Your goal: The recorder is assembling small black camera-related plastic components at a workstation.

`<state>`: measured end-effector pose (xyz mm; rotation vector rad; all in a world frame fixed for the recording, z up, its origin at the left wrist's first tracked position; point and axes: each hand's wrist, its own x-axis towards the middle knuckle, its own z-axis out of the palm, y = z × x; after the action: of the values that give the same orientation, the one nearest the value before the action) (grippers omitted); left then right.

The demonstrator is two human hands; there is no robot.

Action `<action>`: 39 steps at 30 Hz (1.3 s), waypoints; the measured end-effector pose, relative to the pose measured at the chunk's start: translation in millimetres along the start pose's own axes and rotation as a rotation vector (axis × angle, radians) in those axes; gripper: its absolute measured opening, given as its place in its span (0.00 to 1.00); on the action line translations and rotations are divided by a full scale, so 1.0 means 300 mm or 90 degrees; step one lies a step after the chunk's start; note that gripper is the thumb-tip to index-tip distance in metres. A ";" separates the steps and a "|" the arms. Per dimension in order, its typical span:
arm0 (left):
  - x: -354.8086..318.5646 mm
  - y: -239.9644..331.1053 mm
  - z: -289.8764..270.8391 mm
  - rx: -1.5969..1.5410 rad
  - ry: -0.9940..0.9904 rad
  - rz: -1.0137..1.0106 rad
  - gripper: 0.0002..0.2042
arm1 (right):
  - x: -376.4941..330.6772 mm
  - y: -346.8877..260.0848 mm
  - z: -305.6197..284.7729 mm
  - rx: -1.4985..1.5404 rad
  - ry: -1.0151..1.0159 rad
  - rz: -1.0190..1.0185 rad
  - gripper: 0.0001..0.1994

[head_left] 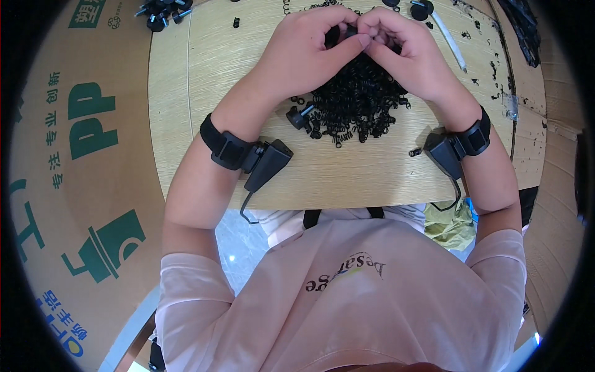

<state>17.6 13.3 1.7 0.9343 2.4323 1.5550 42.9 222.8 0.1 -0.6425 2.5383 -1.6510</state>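
Both my hands meet over the far middle of the table, fingertips touching. My left hand (308, 49) is closed round a dark, rounded piece that looks like a black knob (333, 37), mostly covered by the fingers. Against it my right hand (412, 56) pinches with thumb and fingers; whatever is between them is too small or hidden to make out. Beneath the hands spreads a heap of small black coil springs (359, 102). At the heap's left edge lies a black knob with a metal and blue stem (300, 116).
A cluster of black knobs with blue tips (164, 12) sits at the far left. A white pen-like stick (449, 40) lies far right beside another black knob (421, 8). Stray springs dot the tabletop (347, 177). A printed cardboard sheet (93, 180) stands left.
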 end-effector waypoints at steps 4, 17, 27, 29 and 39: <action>-0.002 0.003 -0.004 0.004 -0.002 -0.005 0.11 | 0.004 -0.036 -0.002 0.001 -0.006 0.024 0.05; 0.003 0.002 -0.001 0.019 0.000 0.011 0.11 | -0.004 0.024 0.002 0.003 -0.019 -0.031 0.04; 0.001 0.003 -0.002 -0.001 0.000 -0.003 0.12 | -0.007 0.035 0.001 0.009 0.020 -0.051 0.05; -0.002 -0.004 0.002 -0.019 0.009 -0.012 0.13 | -0.008 0.035 0.005 0.012 0.031 -0.053 0.06; -0.001 -0.012 -0.002 -0.053 0.033 -0.021 0.15 | -0.010 -0.033 0.010 0.123 0.082 0.049 0.05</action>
<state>16.1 11.7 -1.1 0.8470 2.3827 1.6753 49.5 217.8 6.8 -0.4298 2.4090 -1.9368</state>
